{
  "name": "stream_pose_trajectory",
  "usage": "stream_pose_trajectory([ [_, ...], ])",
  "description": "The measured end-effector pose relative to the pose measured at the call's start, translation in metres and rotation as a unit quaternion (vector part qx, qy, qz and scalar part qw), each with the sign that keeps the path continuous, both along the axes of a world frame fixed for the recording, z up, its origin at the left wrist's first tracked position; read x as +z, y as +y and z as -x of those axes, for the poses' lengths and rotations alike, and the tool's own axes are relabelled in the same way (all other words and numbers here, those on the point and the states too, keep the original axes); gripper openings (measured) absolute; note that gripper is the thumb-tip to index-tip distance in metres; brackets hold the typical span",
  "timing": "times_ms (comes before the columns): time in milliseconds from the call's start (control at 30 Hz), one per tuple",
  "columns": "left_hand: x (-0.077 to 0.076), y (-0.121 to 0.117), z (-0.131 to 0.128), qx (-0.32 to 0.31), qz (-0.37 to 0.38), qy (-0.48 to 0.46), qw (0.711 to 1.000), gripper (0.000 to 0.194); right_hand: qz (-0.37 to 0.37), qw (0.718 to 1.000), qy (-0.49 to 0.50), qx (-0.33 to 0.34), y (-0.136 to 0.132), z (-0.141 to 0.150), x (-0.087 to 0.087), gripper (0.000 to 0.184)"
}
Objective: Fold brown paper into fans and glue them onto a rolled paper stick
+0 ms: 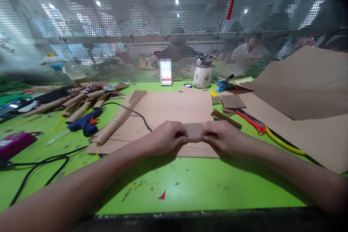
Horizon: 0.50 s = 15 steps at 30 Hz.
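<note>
The small card (193, 131) is over the brown sheet (174, 105), its ends pinched by the fingers of your left hand (169, 137) and right hand (227, 138). A glue gun (85, 122) (blue, orange-triggered) lies to the left, a red cutter (250, 120) right.

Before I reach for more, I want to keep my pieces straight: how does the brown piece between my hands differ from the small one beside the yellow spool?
The held piece is pinched by the left hand and right hand; the other piece lies untouched. The held piece's near edge looks folded or rolled; the other piece looks flat. Both are plain brown.
</note>
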<state>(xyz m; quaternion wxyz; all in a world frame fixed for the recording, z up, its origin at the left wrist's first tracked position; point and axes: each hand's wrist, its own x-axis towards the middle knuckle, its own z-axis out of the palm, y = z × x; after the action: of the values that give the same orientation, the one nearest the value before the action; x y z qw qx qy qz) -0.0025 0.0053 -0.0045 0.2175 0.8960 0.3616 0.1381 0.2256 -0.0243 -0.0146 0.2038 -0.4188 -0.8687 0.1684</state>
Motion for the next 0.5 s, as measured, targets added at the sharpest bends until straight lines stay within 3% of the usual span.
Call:
stream_pose_trajectory([
  [300,0.009,0.001,0.002,-0.017,0.062,0.031,0.997,0.02,0.098,0.994,0.0,-0.051,0.004,0.003,0.015,0.011],
  [500,0.016,0.001,0.001,-0.03,0.059,0.058,0.996,0.02,0.129,0.991,-0.034,-0.026,0.013,0.0,0.021,0.011],
])
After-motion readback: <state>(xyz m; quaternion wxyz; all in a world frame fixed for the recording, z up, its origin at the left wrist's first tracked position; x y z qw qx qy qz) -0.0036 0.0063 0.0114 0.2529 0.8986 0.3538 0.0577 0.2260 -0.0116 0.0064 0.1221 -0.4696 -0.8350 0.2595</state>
